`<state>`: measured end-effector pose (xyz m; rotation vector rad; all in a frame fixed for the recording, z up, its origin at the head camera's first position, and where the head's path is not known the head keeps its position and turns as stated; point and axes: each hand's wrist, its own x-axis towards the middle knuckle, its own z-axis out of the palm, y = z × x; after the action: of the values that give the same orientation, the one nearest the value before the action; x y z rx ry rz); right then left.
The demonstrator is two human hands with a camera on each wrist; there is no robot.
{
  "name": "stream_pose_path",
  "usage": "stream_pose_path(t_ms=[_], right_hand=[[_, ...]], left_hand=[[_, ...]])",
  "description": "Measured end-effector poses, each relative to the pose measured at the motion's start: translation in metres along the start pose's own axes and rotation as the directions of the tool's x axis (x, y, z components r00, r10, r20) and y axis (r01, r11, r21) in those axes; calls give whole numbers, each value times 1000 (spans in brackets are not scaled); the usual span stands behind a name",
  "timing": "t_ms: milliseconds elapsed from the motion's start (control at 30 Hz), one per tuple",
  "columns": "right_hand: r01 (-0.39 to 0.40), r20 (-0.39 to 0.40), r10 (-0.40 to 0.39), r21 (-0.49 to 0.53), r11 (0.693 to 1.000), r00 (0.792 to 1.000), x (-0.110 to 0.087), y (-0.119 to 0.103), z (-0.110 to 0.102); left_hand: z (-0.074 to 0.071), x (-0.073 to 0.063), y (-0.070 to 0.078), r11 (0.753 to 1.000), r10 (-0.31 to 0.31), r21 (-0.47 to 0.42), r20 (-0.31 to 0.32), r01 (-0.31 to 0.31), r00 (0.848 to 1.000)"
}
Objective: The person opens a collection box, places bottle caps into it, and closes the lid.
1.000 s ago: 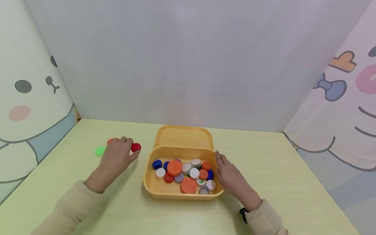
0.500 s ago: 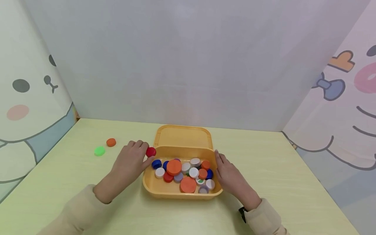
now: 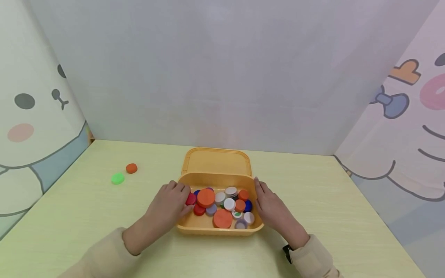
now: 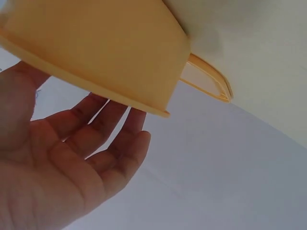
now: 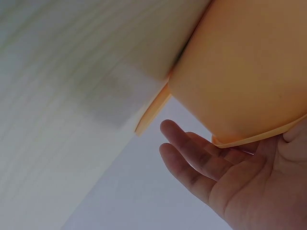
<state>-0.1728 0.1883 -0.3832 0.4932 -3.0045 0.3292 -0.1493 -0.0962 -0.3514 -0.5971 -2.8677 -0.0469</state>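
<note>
My left hand [image 3: 170, 204] reaches over the left rim of a yellow plastic box [image 3: 222, 232] and pinches a red bottle cap [image 3: 191, 199] at its fingertips, inside the wall. In the left wrist view its fingers [image 4: 91, 134] bend up past the rim, and the cap is hidden by the box. Many more caps lie in the box, among them a large orange cap [image 3: 222, 219], a white cap [image 3: 229, 204] and a blue cap [image 3: 248, 205]. With fingers extended, my right hand [image 3: 274, 208] rests along the right rim; from below its fingers [image 5: 196, 155] look relaxed.
Behind the box lies its yellow lid [image 3: 217, 161]. A green cap [image 3: 118, 178] and an orange-red cap [image 3: 131, 168] lie on the light table [image 3: 313, 185] at the left. A grey-white wall [image 3: 215, 77] closes off the back, with cartoon-printed panels at both sides.
My left hand has carried the red cap rightward from the table at the left into the box, uncovering the orange-red cap behind. The right hand has stayed at the right rim.
</note>
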Motion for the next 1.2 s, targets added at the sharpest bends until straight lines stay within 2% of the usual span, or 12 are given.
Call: stream_pose_path(t_ms=[200, 567, 1200], right_hand=[[1, -5, -1, 0, 1000, 1000, 0, 0, 1], [-1, 1, 1, -1, 1000, 1000, 0, -1, -1], [2, 6, -2, 1, 1000, 1000, 0, 0, 0]], left_hand=[[3, -2, 5, 999, 27, 31, 76, -30, 997], [4, 4, 11, 991, 22, 123, 170, -44, 985], [8, 9, 17, 972, -6, 231, 224, -47, 975]])
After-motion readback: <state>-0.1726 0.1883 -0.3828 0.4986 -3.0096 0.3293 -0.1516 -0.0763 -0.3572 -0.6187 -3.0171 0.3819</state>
